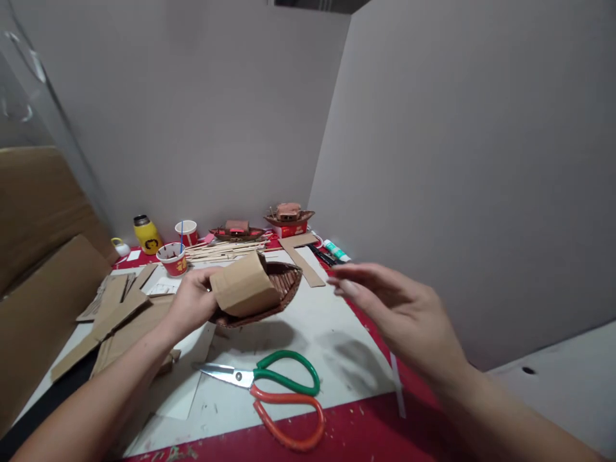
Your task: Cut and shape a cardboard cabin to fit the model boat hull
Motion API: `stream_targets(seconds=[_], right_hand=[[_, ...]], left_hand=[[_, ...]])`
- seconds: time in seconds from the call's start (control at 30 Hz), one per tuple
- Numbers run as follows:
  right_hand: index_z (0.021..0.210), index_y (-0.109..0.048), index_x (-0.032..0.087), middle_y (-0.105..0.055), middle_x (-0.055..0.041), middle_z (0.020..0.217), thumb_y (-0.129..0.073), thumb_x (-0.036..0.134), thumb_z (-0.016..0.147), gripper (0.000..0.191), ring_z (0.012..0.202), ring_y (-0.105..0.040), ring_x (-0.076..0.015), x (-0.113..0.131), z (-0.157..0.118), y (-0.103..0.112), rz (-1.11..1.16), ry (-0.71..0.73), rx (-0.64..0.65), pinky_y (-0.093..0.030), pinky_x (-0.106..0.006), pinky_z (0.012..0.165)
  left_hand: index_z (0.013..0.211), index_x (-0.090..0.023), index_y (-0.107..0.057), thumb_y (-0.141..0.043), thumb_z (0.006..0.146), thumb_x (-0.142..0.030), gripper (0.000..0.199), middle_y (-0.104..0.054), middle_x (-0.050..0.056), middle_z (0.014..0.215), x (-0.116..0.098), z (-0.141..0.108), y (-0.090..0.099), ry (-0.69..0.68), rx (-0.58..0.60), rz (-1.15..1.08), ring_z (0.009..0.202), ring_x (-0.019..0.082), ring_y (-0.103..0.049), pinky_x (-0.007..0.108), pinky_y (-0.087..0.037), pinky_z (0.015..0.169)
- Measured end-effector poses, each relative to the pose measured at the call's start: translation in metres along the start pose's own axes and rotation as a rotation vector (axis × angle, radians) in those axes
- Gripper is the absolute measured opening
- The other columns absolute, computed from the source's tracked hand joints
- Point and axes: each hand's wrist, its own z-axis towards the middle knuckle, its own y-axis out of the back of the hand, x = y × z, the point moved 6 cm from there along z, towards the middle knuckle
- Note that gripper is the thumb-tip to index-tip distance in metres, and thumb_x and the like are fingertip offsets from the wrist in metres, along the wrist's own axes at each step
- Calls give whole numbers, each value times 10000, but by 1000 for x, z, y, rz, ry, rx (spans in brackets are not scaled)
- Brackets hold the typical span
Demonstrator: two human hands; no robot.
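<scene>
My left hand (193, 296) is closed on the near end of a small brown model boat (286, 282), holding it tilted above the table. A bent piece of tan cardboard (245, 285) arches over the boat's middle like a canopy. My left fingers are partly hidden behind the cardboard. To the right of the boat, my right hand (389, 308) hovers in the air with thumb and fingers apart, holding nothing. Below the boat, scissors (245, 377) with one green and one orange handle lie on the white sheet, blades slightly parted.
Cardboard scraps (129, 333) lie at the left. Thin wooden sticks (226, 250), paper cups (172, 260) and a yellow bottle (147, 234) are behind. Two finished-looking model boats (289, 215) stand at the back, near a glue stick (337, 250). A grey wall (462, 160) rises at the right.
</scene>
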Motion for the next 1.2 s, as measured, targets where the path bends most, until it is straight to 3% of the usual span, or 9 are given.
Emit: stream_targets(seconds=[0.07,0.13,0.27,0.4,0.57,0.77,0.9,1.07,1.2], right_hand=[[1011,-703,243,-731,-14,789,-637,301,900,141,678,-684,-142,-1,-19,-4,113,-9,11,-566,-232,638],[1072,-687,255,-715,-5,784,-631,249,905,176,664,-679,-128,-1,-36,-17,162,4,62,-566,-215,628],[1321,-547,288,-686,5,815,-597,148,901,446,722,-677,-128,-3,-55,-43,182,133,98,-567,-221,677],[1340,-528,260,-712,-4,847,-618,104,875,498,686,-673,-121,-3,-58,-57,174,279,120,-561,-202,671],[1066,-668,190,-731,-35,861,-596,236,931,160,706,-667,-138,-7,-54,-66,220,244,238,-539,-207,672],[767,-644,162,-626,-10,677,-574,340,937,256,594,-542,-122,-23,-49,-72,185,175,231,-459,-213,577],[690,-598,163,-539,19,625,-567,394,917,325,592,-481,-122,-45,-47,-83,194,8,267,-427,-228,562],[711,-579,163,-522,26,608,-532,410,920,327,579,-472,-120,-64,-45,-95,244,-174,327,-401,-232,535],[732,-583,164,-554,18,604,-527,407,928,317,558,-505,-120,-66,-46,-99,269,-196,359,-415,-230,520]], left_hand=[[928,-138,-737,-547,752,-72,267,-745,37,785,-11,-4,9,-166,-131,103,722,200,-678,289,-522,650],[929,-129,-719,-572,746,-35,253,-744,73,869,-28,-12,12,-402,-217,234,803,208,-668,309,-515,720],[1068,-95,-653,-568,784,15,316,-732,137,946,-53,-33,8,-771,-269,473,856,216,-644,345,-501,778],[1152,-49,-612,-540,799,31,370,-724,197,999,-60,-45,-2,-937,-252,626,931,258,-638,388,-503,822],[1164,-11,-603,-519,842,-21,333,-713,232,1005,-62,-52,-13,-991,-208,638,949,282,-633,408,-503,820],[1140,-60,-620,-515,771,50,399,-724,190,991,-49,-45,-18,-886,-215,602,881,255,-626,375,-517,779],[1081,-98,-653,-499,751,36,388,-742,152,960,-33,-34,-24,-727,-189,537,819,234,-628,354,-531,729],[976,-164,-714,-530,736,-39,327,-759,94,922,-6,-18,-31,-385,-76,392,851,229,-652,367,-534,776],[890,-185,-755,-556,675,-85,309,-753,60,881,22,-9,-36,19,48,120,863,236,-662,358,-529,791]])
